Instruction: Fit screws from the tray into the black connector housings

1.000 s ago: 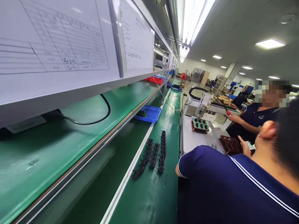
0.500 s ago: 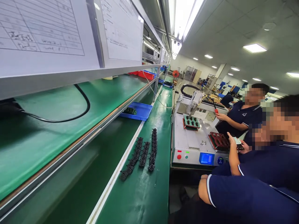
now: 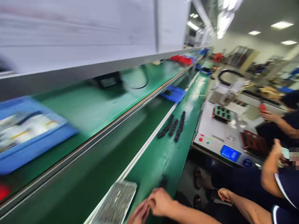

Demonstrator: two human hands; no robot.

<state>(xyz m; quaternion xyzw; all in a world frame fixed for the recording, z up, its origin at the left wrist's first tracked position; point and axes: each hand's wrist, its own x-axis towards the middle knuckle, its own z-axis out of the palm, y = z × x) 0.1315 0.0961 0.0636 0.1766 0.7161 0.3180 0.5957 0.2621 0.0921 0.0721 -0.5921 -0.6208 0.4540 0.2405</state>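
The fingers of the bare right hand [image 3: 161,201] are bent in and meet those of the bare left hand [image 3: 140,214] over the near end of the long green-topped desk [image 3: 161,155]; blur and overlap leave me unable to tell whether anything is pinched between them. Just beyond the right fingers is one small dark blurred thing [image 3: 164,180], its shape too smeared to name; if solid, it would probably be light and stiff, best held by its sides. Beside the left hand lies one grey rectangular tray [image 3: 130,203] filled with fine streaked pieces, likely thin and fiddly, so better gripped by the rim. Farther along are three rows of small black parts [image 3: 180,126], the pieces too blurred to count, then one shallow blue plastic tray [image 3: 178,94]. One larger blue plastic bin [image 3: 37,147] with white bundles sits on the green upper shelf [image 3: 100,116]. To the right, one white machine [image 3: 211,132] bears one teal-topped fixture [image 3: 221,112] and one dark red fixture [image 3: 255,141]
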